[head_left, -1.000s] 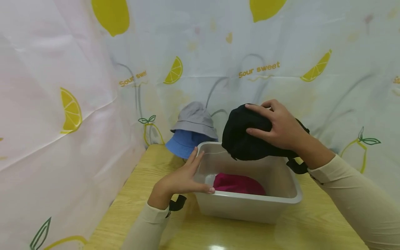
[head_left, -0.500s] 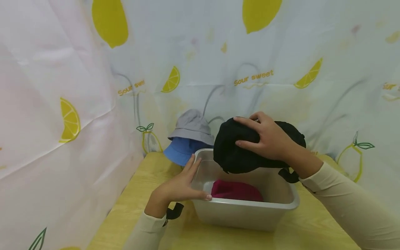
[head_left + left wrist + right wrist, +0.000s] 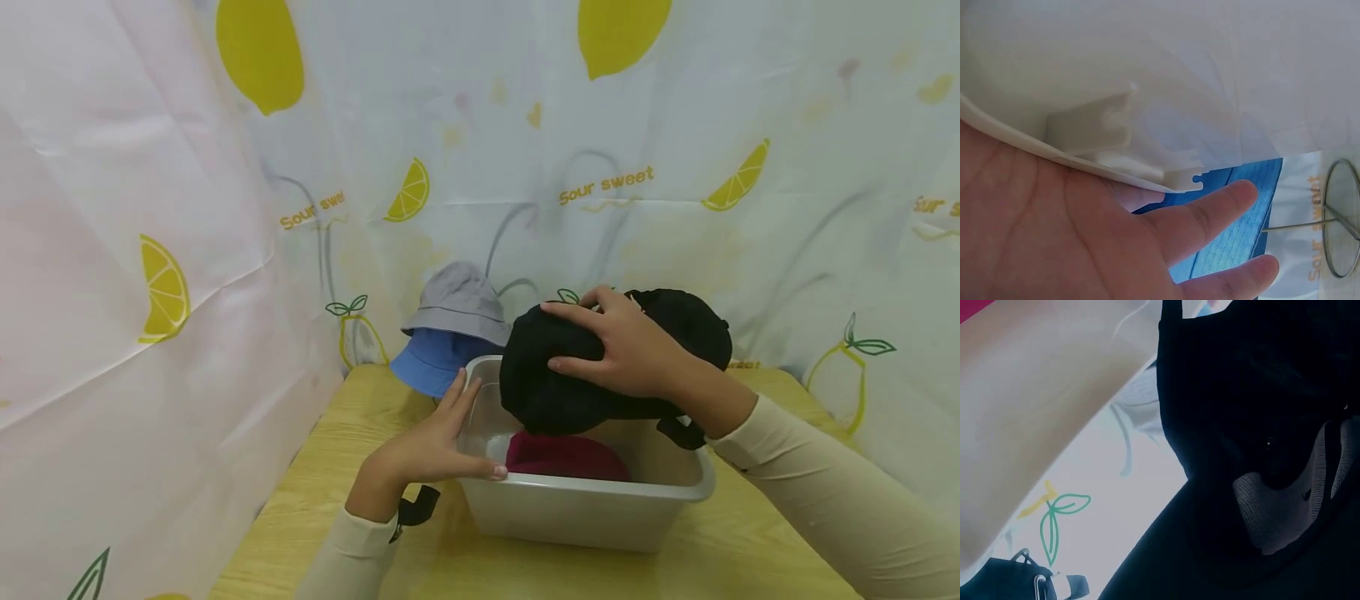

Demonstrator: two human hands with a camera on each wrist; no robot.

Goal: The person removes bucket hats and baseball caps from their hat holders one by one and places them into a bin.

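My right hand (image 3: 626,346) holds a black cap (image 3: 551,400) over a light grey plastic bin (image 3: 562,517), its thumb and fingers spread across the fabric. Part of the cap bulges out to the right behind the hand. In the right wrist view the dark cap (image 3: 1222,412) shows a pale mesh lining, and the fingers are hidden. A magenta cloth item (image 3: 562,458) lies inside the bin. My left hand (image 3: 420,450) rests against the bin's left corner, thumb on the near rim. From the left wrist, its fingers (image 3: 1204,219) look straight beside the pale bin wall (image 3: 1035,56).
Behind the bin's left end, a grey bucket hat (image 3: 457,300) sits above a blue bucket hat (image 3: 427,362). A wire ring (image 3: 1340,219) stands near the blue fabric. The wooden table (image 3: 315,517) meets a lemon-print curtain (image 3: 480,125) at the back and left.
My right hand has brought the black cap lower and to the left, so it now overlaps the magenta item. The left hand has kept its place on the bin; the head view has tilted slightly.
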